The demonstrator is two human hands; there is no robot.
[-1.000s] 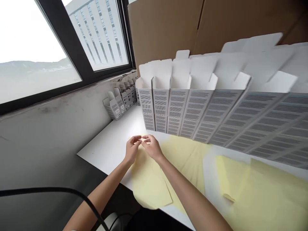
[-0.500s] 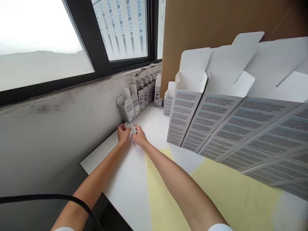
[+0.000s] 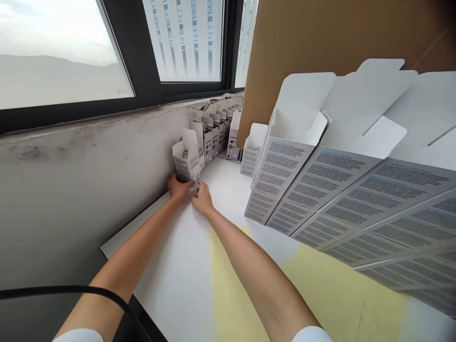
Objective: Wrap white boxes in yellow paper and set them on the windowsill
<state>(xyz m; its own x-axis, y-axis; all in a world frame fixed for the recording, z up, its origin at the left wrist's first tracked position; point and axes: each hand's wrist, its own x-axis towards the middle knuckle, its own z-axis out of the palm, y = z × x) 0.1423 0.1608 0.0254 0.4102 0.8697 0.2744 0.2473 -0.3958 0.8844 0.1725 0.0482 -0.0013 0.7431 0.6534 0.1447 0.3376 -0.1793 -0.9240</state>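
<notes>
An open-topped grey-and-white carton (image 3: 187,166) with printed text stands upright at the near end of a row along the wall, its flaps raised. My left hand (image 3: 179,187) is at its base, fingers round the wall side and thumb across the near lower edge. Close beside that thumb is my right hand (image 3: 203,198), near the carton's lower right corner. Its fingers are slightly curled with a gap to the thumb, and I see nothing in them. Whether it touches the carton I cannot tell.
Several similar cartons (image 3: 213,140) continue the row behind. Large open cartons (image 3: 285,175) stand close together on the right, before a brown cardboard sheet (image 3: 320,38). The white tabletop (image 3: 178,266) has yellow areas (image 3: 235,285). A black cable (image 3: 71,289) crosses at lower left.
My left hand has moved forward onto the nearest carton's base. My right hand has stayed close by. That carton now covers more of the one behind it, and the view has shifted slightly.
</notes>
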